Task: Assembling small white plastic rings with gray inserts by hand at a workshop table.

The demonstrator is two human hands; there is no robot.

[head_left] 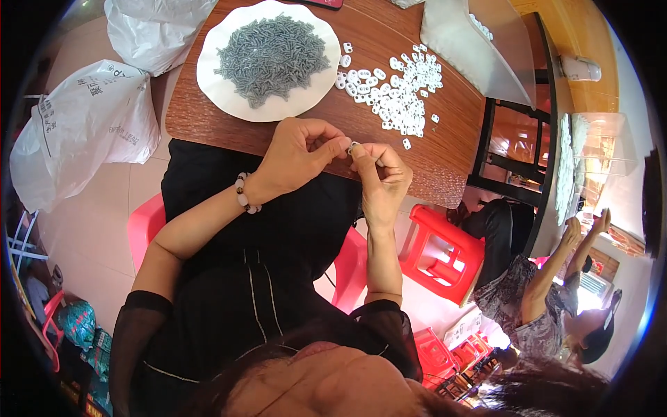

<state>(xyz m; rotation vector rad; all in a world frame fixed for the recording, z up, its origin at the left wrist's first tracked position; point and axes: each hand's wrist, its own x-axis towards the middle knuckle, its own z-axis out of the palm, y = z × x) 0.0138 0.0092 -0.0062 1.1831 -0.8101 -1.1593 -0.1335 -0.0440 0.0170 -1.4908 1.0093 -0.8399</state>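
Your left grip (295, 154), right grip (385, 172): both pinched on small part (353, 147) between them, likely two-handed because tiny. Plate (208, 78) with grey bits (274, 59) beyond left; white bits (404, 101) loose on surface (445, 156) beyond right, probably for quick reach.

The plainest lettering stands on the white plastic sack (90, 132) at the left, printed in black straight onto the creased film. Its largest print (94, 87), near the top, mixes Chinese characters with Latin letters (the folds bend it, and it runs at a slant). A narrower line of dark print (46, 117) goes down the sack's left side, and smaller, fainter print (128, 133) sits lower on the right, too fine to make out. On the teal package (76, 323) at lower left, reddish marks look like lettering, but they are too blurred to read.
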